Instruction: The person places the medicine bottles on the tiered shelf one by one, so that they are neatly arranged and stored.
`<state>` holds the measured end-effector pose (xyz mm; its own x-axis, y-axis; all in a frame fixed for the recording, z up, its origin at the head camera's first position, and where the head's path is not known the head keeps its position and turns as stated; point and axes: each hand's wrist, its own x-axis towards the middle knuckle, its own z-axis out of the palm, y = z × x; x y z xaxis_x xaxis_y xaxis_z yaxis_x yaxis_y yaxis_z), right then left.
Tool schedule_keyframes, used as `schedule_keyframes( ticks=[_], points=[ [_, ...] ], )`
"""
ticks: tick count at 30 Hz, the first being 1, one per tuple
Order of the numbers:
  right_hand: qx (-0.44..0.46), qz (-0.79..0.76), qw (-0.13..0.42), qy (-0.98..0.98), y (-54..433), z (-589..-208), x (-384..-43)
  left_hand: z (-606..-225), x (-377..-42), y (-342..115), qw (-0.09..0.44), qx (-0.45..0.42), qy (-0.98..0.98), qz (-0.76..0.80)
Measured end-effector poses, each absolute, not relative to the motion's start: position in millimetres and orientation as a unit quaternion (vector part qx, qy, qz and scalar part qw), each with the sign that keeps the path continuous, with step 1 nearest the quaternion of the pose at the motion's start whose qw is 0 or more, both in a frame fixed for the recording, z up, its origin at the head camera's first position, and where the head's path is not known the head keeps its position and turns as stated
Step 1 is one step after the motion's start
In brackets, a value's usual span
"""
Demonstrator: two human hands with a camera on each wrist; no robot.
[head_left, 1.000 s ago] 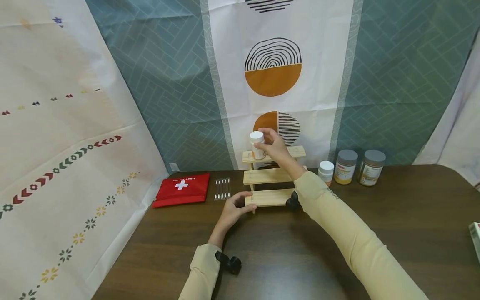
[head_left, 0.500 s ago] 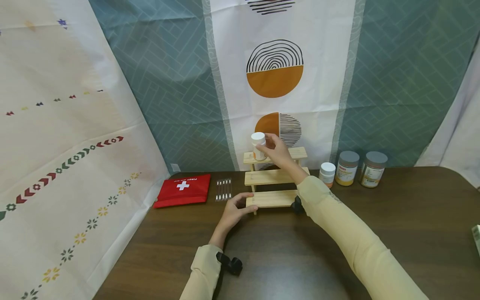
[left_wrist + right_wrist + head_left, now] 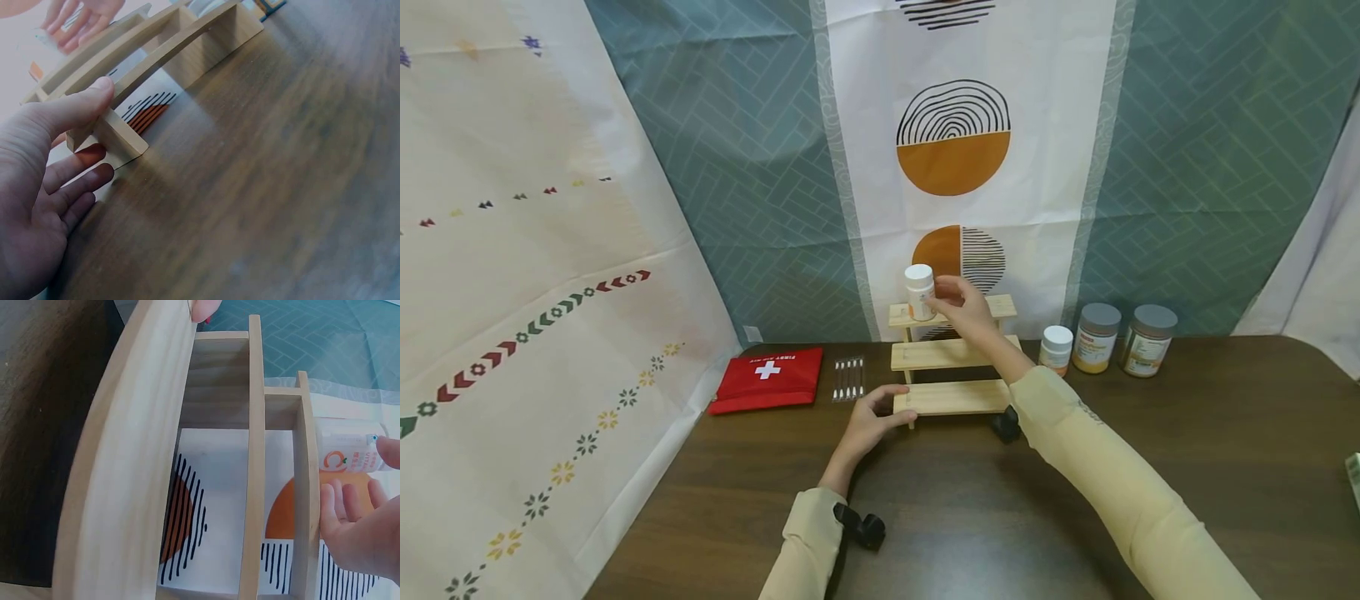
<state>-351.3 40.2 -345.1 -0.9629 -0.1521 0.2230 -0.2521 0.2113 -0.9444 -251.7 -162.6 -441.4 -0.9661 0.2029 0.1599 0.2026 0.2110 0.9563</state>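
At my twelve o'clock stands the shelf point(image 3: 953, 398), a bottle point(image 3: 919, 296) on its top step point(image 3: 1003, 307); pouch point(image 3: 766, 382) at eleven, two jars point(image 3: 1095, 342) past one.

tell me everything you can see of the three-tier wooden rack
The three-tier wooden rack is pale, with fine grain, and looks unpainted. Its three planks rise like steps away from the person, joined by side pieces, with gaps between them. It stands upright on the dark wood-look tabletop, in front of the patterned hanging cloth. The left hand grips the left end of the lowest plank; a white pill bottle stands upright on the top plank's left end.
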Motion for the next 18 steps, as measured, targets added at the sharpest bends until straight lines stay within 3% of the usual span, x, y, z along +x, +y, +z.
schedule_keyframes(
  ticks=[18],
  points=[
    [0.107, 0.64, 0.015, -0.761, 63, -351, -342, -442, -252, -163, -0.004, 0.137, 0.778, 0.613]
  ],
)
